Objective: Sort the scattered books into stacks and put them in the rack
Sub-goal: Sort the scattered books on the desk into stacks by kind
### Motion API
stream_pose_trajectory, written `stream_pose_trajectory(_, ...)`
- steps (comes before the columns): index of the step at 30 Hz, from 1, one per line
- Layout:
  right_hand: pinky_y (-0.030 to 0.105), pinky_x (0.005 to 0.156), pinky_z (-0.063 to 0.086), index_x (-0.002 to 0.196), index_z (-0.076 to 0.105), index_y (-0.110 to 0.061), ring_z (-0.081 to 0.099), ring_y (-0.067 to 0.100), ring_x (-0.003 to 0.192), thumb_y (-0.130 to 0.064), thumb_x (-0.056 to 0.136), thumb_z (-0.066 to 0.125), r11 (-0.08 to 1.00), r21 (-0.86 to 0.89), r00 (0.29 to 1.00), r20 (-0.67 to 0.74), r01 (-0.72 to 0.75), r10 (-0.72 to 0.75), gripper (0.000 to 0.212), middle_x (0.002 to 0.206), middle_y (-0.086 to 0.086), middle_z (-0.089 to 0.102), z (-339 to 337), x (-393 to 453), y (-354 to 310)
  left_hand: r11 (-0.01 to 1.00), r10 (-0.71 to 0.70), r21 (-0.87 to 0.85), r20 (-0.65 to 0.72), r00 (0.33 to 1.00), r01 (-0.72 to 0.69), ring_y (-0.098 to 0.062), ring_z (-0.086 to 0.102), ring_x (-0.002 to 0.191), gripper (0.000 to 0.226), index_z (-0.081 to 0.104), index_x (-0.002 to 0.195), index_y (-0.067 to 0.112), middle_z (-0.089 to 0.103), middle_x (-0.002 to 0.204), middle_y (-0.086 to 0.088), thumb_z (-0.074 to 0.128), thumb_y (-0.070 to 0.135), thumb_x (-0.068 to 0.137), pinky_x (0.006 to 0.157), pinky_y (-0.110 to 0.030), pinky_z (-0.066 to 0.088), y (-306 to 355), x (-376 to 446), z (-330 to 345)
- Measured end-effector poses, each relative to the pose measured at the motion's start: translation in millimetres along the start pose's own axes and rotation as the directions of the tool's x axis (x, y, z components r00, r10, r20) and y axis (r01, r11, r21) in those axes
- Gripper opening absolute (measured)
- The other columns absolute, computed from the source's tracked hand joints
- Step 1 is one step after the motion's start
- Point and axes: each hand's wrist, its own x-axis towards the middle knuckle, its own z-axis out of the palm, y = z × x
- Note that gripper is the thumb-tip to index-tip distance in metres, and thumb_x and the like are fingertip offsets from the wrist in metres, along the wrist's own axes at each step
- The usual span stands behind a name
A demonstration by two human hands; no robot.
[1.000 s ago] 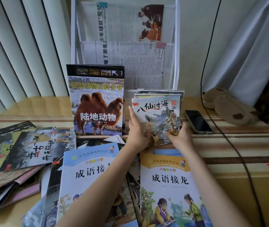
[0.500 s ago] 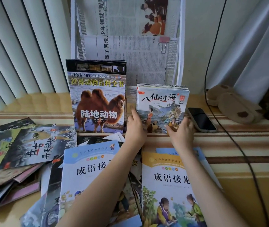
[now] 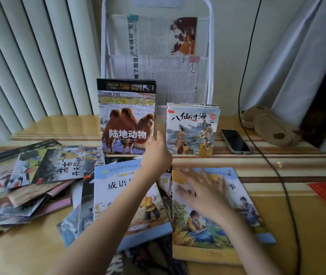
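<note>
camel book [image 3: 127, 118] left of small stack [image 3: 193, 130], rack [image 3: 156, 56] seemingly behind

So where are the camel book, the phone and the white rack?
camel book [image 3: 127, 124]: head view, on the camel in the middle of its cover.
phone [image 3: 235, 141]: head view, on the middle of its dark screen.
rack [image 3: 210, 56]: head view, on its right white upright.

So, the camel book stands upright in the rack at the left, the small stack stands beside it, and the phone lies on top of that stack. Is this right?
Not quite. In the head view the phone lies flat on the table, right of the small stack. The camel book does stand left in the rack.
</note>
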Motion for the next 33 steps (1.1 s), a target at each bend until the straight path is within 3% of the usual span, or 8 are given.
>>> stream_pose_trajectory(6, 0.063, 0.11, -0.007, 0.139, -0.002, -0.061, -0.014, 0.011, 0.144, -0.082, 0.075, 0.005, 0.985, -0.175, 0.99, 0.139, 0.003, 0.022, 0.068, 0.153, -0.026, -0.012, 0.3, 3.1, 23.0, 0.931, -0.201, 0.307, -0.022, 0.979, 0.198, -0.039, 0.018, 0.141, 0.072, 0.01, 0.15, 0.006, 0.022, 0.152, -0.023, 0.041, 0.042, 0.096, 0.115, -0.051, 0.017, -68.1, -54.9, -24.9)
stream_pose_trajectory(11, 0.064, 0.11, -0.007, 0.141, 0.008, -0.058, -0.013, 0.012, 0.145, -0.071, 0.088, 0.021, 0.99, -0.135, 0.99, 0.139, 0.036, -0.017, 0.057, 0.155, -0.024, -0.005, -7.8, 4.0, 17.6, 0.908, -0.34, 0.235, -0.075, 0.937, 0.348, -0.041, -0.004, 0.144, 0.085, -0.002, 0.15, 0.001, -0.004, 0.153, -0.033, 0.031, 0.058, 0.095, 0.117, -0.048, -0.002, -94.5, -89.0, -34.6)
stream_pose_trajectory(16, 0.056, 0.114, -0.006, 0.145, 0.004, -0.051, 0.021, 0.016, 0.142, -0.066, 0.09, 0.023, 0.921, 0.389, 0.985, 0.145, 0.03, -0.093, 0.06, 0.153, -0.018, 0.02, 15.2, -4.8, -68.4, 0.915, -0.311, -0.325, -0.196, 0.93, 0.238, -0.03, 0.054, 0.108, 0.051, 0.03, 0.138, 0.004, 0.053, 0.124, -0.018, 0.047, 0.028, 0.096, 0.088, -0.041, 0.043, -86.4, -93.7, -42.0)
stream_pose_trajectory(21, 0.054, 0.107, 0.034, 0.146, 0.01, -0.046, 0.04, 0.022, 0.132, -0.045, 0.09, 0.055, 0.793, 0.601, 0.993, -0.114, 0.096, -0.034, 0.073, 0.153, -0.005, 0.028, 25.0, 1.8, -78.6, 0.541, -0.245, -0.841, -0.143, 0.959, 0.013, -0.011, 0.06, 0.104, 0.044, 0.047, 0.12, 0.026, 0.046, 0.142, -0.005, 0.049, -0.006, 0.09, 0.091, -0.042, 0.049, -86.1, -97.0, -60.7)
stream_pose_trajectory(25, 0.033, 0.089, 0.043, 0.146, 0.022, -0.041, 0.052, 0.014, 0.115, -0.037, 0.094, 0.05, 0.842, 0.518, 0.943, -0.332, 0.152, 0.034, 0.059, 0.148, -0.007, 0.037, -5.7, 4.6, -54.8, 0.609, -0.129, -0.791, -0.027, 0.991, 0.058, -0.003, 0.055, 0.052, 0.057, 0.044, 0.133, 0.028, 0.033, 0.149, -0.012, 0.041, -0.008, 0.089, 0.05, -0.024, 0.046, -51.3, -99.5, -45.3)
stream_pose_trajectory(27, 0.036, 0.083, 0.04, 0.144, 0.028, -0.04, 0.057, 0.018, 0.092, -0.045, 0.094, 0.043, 0.937, 0.348, 0.921, -0.363, -0.01, 0.145, 0.052, 0.126, -0.003, 0.056, -28.2, 3.7, -26.3, 0.558, -0.08, -0.822, 0.086, 0.993, 0.117, -0.015, 0.067, 0.079, 0.061, 0.034, 0.143, 0.027, 0.02, 0.155, -0.015, 0.043, -0.004, 0.091, 0.047, -0.022, 0.046, -27.2, -98.4, -26.5)
stream_pose_trajectory(30, 0.051, 0.104, 0.03, 0.142, 0.036, -0.032, 0.051, 0.029, 0.117, -0.044, 0.097, 0.038, 0.941, 0.121, 0.906, -0.259, -0.315, 0.336, 0.047, 0.128, 0.002, 0.056, -36.8, -7.3, 20.6, 0.795, 0.044, -0.594, 0.265, 0.963, 0.127, -0.04, 0.027, 0.139, 0.073, 0.009, 0.152, 0.02, 0.011, 0.156, -0.021, 0.051, 0.029, 0.093, 0.092, -0.03, 0.048, -1.1, -100.9, 14.8)
stream_pose_trajectory(33, 0.055, 0.113, 0.018, 0.149, 0.02, -0.024, 0.023, 0.03, 0.141, -0.046, 0.1, 0.022, 0.904, -0.029, 0.901, -0.1, -0.426, 0.421, 0.054, 0.154, 0.01, 0.025, -8.6, -17.2, 39.7, 0.993, 0.111, -0.015, 0.425, 0.898, -0.116, -0.042, -0.011, 0.143, 0.078, -0.002, 0.15, 0.0, 0.005, 0.152, -0.034, 0.043, 0.037, 0.098, 0.118, -0.048, -0.003, 9.5, -110.6, 44.7)
